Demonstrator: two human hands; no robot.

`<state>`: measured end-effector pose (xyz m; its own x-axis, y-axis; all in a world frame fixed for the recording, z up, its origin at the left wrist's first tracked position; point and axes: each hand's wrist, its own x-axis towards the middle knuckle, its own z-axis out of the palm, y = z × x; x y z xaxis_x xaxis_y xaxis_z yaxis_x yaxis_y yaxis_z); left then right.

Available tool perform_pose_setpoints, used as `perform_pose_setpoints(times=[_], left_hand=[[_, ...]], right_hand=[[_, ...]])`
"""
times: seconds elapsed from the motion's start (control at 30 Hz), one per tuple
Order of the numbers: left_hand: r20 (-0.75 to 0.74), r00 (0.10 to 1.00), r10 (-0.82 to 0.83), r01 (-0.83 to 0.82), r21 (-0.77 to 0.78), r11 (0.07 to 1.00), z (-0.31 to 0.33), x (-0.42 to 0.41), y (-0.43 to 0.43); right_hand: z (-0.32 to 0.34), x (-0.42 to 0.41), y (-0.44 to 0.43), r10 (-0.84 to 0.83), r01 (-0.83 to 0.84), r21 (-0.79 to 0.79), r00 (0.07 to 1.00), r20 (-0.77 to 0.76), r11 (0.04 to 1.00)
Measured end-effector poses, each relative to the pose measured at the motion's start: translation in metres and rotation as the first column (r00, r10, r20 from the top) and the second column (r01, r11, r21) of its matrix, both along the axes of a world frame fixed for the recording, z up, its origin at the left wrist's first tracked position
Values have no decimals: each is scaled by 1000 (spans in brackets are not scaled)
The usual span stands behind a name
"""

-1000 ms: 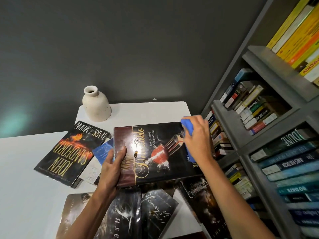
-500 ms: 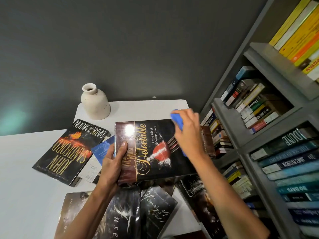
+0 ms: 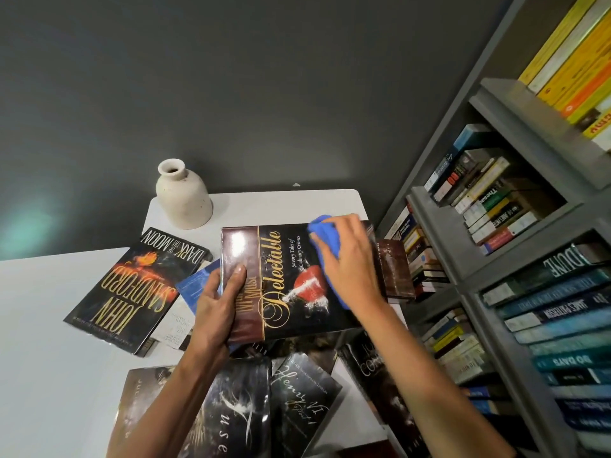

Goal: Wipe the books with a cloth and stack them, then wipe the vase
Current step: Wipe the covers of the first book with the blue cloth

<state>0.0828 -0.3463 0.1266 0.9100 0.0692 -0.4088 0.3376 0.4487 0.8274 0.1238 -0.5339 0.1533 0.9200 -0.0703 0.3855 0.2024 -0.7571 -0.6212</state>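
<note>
The book (image 3: 291,282) is gripped by the left hand (image 3: 215,302) and wiped with the cloth (image 3: 325,239) clutched in the right hand (image 3: 350,259); stacking is called for next.

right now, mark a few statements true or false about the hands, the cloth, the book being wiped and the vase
1. The right hand holds a blue cloth against the cover of the book. True.
2. The left hand lies flat on the table and holds nothing. False: it grips the book's left edge, thumb on the cover.
3. The vase lies on its side. False: it stands upright on the table, beyond the book.
4. The Sandford book lies flat, left of the book being wiped. True.
</note>
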Motion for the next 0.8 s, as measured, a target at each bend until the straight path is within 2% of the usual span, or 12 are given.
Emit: perform_pose_setpoints(times=[0.1, 0.23, 0.3, 0.43, 0.53, 0.7, 0.8], left_hand=[[-5, 1000, 8, -8, 32, 999, -2, 2, 6], [-1, 1000, -2, 2, 43, 999, -9, -1, 12], [-7, 1000, -5, 5, 43, 999, -9, -2, 8], [-22, 1000, -3, 4, 28, 1000, -7, 1, -3], [-9, 1000, -12, 12, 50, 999, -7, 3, 0], [-17, 999, -49, 50, 88, 995, -11, -1, 6], [-23, 999, -47, 49, 83, 995, -9, 0, 0]], right_hand=[[-12, -23, 0, 139, -139, -15, 990, -36, 990], [-14, -22, -36, -67, 70, -85, 997, 36, 994], [-8, -5, -34, -105, 110, -83, 993, 60, 990], [-4, 2, 14, 69, -63, -124, 997, 42, 990], [-15, -17, 14, 173, -170, -137, 985, 6, 976], [-11, -2, -30, 18, -13, -91, 998, 55, 996], [-5, 15, -5, 44, -34, -137, 997, 69, 990]])
